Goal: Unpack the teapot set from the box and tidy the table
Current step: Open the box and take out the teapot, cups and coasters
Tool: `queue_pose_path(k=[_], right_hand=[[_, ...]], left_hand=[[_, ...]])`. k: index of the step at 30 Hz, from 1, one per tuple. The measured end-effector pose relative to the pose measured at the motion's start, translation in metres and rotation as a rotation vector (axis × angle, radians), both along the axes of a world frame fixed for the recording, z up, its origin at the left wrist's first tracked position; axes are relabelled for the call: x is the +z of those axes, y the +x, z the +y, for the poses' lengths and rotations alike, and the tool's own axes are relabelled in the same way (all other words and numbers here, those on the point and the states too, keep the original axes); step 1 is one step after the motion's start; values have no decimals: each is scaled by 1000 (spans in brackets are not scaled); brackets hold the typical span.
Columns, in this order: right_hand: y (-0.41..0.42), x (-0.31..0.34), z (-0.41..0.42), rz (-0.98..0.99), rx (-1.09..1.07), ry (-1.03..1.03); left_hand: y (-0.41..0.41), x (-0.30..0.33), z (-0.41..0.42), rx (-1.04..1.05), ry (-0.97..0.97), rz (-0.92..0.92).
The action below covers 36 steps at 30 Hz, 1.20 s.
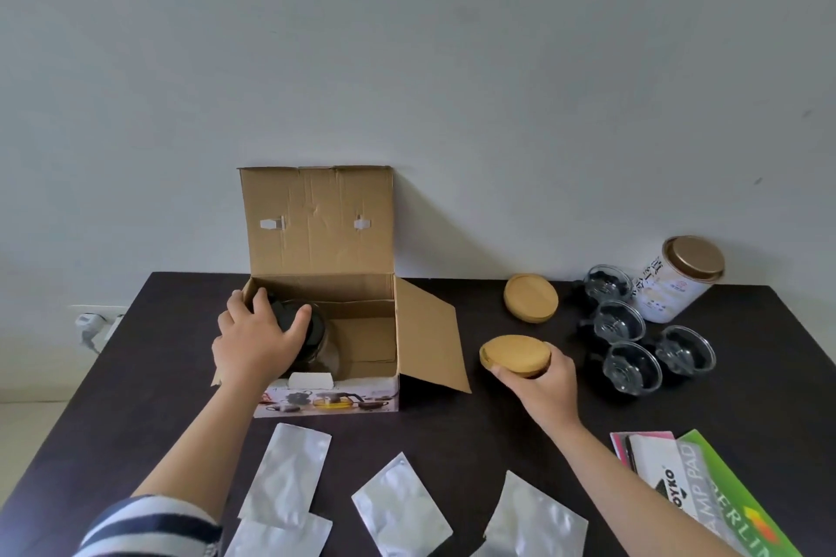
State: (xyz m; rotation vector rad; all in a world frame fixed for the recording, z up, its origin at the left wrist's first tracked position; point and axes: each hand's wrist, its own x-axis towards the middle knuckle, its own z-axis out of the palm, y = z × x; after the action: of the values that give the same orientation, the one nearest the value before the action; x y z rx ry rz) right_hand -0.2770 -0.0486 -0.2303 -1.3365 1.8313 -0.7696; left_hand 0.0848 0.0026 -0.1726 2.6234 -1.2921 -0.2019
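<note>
- The teapot sits in the left part of the open box, directly under the left hand, whose fingers curl over its black lid; the right hand is well apart.
- The right hand grips a wooden coaster just right of the box.
- The rest of the box looks empty, though the near wall hides some floor.
- Four glass cups stand on the table at right.
</note>
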Motion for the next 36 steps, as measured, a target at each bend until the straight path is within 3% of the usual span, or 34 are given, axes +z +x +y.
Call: queue_pose_path(k=[11,22,27,36], right_hand=[[0,-31,3,185,126,23],[21,-39,-4,289,15,-95],[21,-38,-18,247,-118,-85],[16,-48,-28,195,-59,-128]], left_hand=[[1,-1,-1,3,5,-9],[0,-1,-1,5,-2,-9],[1,-3,-2,7,-8,-9],[1,-3,-2,7,1,-12]])
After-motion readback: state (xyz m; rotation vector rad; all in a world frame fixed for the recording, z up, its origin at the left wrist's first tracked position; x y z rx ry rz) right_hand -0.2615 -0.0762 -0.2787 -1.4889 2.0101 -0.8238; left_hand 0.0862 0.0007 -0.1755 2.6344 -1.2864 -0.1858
